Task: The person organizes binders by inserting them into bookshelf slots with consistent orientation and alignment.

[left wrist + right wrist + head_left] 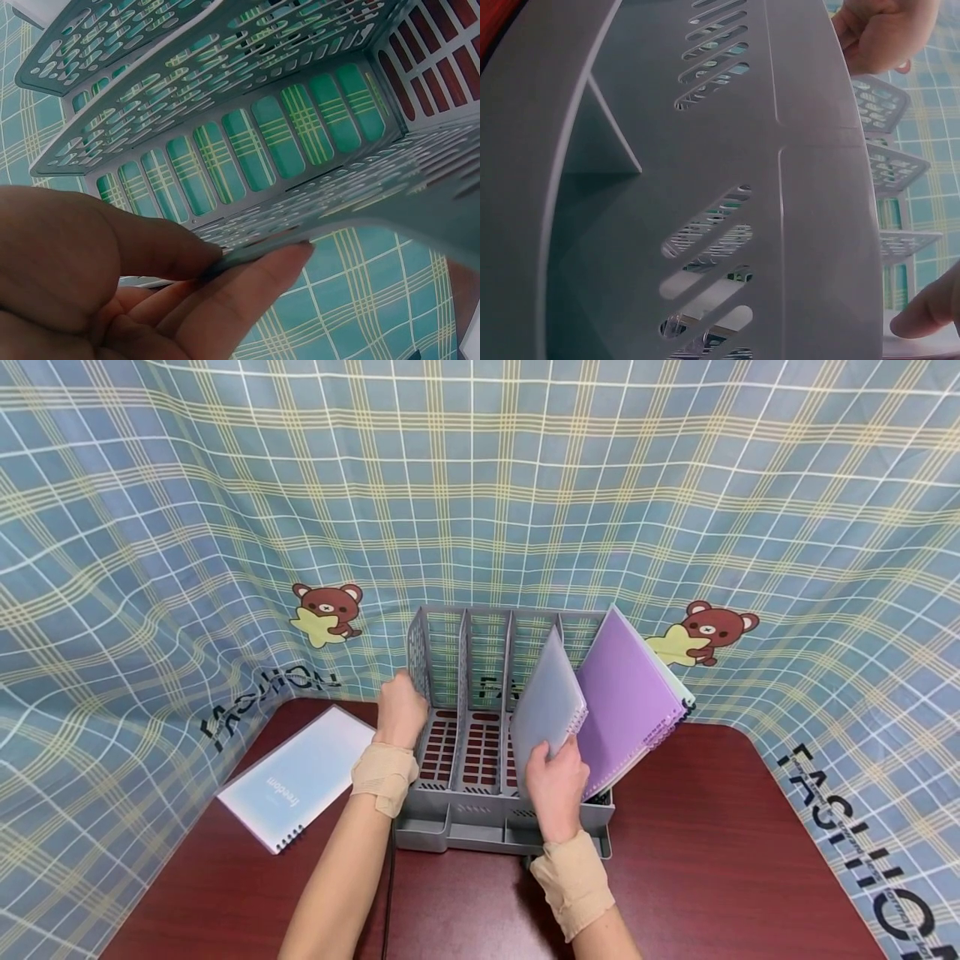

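Note:
A grey slotted desk file organizer (476, 810) stands on the table. My left hand (401, 706) pinches the edge of its left side panel, thumb on one face and fingers on the other, as the left wrist view (150, 277) shows. My right hand (557, 781) grips a pale, translucent-covered spiral notebook (551, 702) by its near edge. That notebook stands upright in the organizer, left of a purple spiral notebook (622, 693), which leans to the right in the rightmost compartment. Behind the purple one shows a pale green notebook edge (663, 668). In the right wrist view, only my right thumb (930, 307) shows.
A white and light-blue spiral notebook (300, 777) marked "freedom" lies flat on the dark red table (697, 860), left of the organizer. A black cable (388, 893) runs toward the front edge. Plaid cloth (480, 485) hangs around the back and sides.

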Demonstrator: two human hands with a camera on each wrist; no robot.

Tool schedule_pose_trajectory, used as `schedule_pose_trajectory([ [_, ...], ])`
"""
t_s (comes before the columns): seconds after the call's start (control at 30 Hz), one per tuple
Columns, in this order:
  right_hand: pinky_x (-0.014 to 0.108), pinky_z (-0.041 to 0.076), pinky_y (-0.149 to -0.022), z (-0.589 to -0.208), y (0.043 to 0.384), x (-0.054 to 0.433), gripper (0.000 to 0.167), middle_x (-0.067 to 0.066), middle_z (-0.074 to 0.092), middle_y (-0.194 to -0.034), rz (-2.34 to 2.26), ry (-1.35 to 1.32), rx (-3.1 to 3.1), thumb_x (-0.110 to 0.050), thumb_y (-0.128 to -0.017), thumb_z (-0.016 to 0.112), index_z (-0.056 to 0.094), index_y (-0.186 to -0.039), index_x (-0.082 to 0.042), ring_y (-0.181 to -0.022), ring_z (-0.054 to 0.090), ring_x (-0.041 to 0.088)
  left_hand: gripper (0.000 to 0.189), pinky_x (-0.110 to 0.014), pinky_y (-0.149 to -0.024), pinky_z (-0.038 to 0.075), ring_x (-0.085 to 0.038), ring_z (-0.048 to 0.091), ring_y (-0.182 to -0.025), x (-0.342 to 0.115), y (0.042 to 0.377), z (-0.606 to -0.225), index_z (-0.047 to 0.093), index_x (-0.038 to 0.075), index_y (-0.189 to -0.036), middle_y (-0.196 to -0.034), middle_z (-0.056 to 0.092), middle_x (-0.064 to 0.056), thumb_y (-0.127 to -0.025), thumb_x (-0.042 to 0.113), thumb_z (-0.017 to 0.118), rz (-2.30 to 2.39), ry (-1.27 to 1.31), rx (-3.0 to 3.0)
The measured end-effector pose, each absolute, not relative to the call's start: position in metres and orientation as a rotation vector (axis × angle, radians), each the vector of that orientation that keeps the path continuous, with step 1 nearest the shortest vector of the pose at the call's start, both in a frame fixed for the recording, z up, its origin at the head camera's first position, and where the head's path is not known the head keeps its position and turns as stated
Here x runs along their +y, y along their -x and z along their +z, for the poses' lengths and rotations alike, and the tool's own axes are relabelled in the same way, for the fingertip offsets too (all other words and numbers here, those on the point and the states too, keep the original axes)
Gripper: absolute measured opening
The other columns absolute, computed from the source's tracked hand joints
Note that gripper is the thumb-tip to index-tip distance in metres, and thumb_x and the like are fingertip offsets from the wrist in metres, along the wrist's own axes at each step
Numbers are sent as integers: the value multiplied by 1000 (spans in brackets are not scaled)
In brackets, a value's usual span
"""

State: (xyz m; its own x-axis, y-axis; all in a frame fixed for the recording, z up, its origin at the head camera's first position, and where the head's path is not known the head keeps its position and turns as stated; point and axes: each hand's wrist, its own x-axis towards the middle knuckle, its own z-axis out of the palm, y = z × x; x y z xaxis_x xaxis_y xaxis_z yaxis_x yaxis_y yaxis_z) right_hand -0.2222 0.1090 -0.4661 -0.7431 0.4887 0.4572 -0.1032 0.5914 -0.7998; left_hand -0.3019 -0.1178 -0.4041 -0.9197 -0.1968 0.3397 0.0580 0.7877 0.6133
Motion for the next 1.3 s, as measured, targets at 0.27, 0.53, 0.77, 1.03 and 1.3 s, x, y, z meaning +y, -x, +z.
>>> schedule_pose_trajectory([
  [0.27,65,53,-69,-463,221,107,24,31,71,-88,1131,302,-2115,-14,-89,67,65,-103,5,-78,67,58,21,-55,-68,57,-52,70,-82,-121,302,-404,64,-10,-108,-88,67,-34,-91,-4,54,-900,-111,-2574],
  [0.53,63,53,-72,-451,214,109,30,28,73,-94,1202,326,-2077,-18,-89,67,61,-114,-2,-84,69,54,23,-55,-67,57,-52,70,-81,-121,302,-407,63,-11,-111,-89,67,-35,-92,-5,53,-879,-111,-2569],
  [0.77,60,54,-78,-439,205,112,67,30,71,-110,1244,316,-2040,-20,-89,65,44,-152,-12,-91,70,50,31,-56,-70,58,-53,70,-85,-119,298,-408,61,-11,-123,-97,68,-37,-94,-3,51,-897,-120,-2572],
  [1.03,55,47,-102,-424,198,109,84,24,51,-151,1207,260,-1991,-14,-87,64,27,-163,-13,-129,58,42,50,-42,-49,43,-37,58,-55,-125,275,-395,53,-2,-146,-75,65,-22,-97,2,49,-895,-196,-2561],
  [1.3,44,19,-127,-405,186,98,92,14,27,-168,1119,96,-1843,-5,-82,62,22,-164,-8,-157,21,30,42,-54,-110,40,-51,55,-122,-154,244,-391,63,-4,-135,-122,68,-27,-94,4,56,-692,-192,-2436],
])
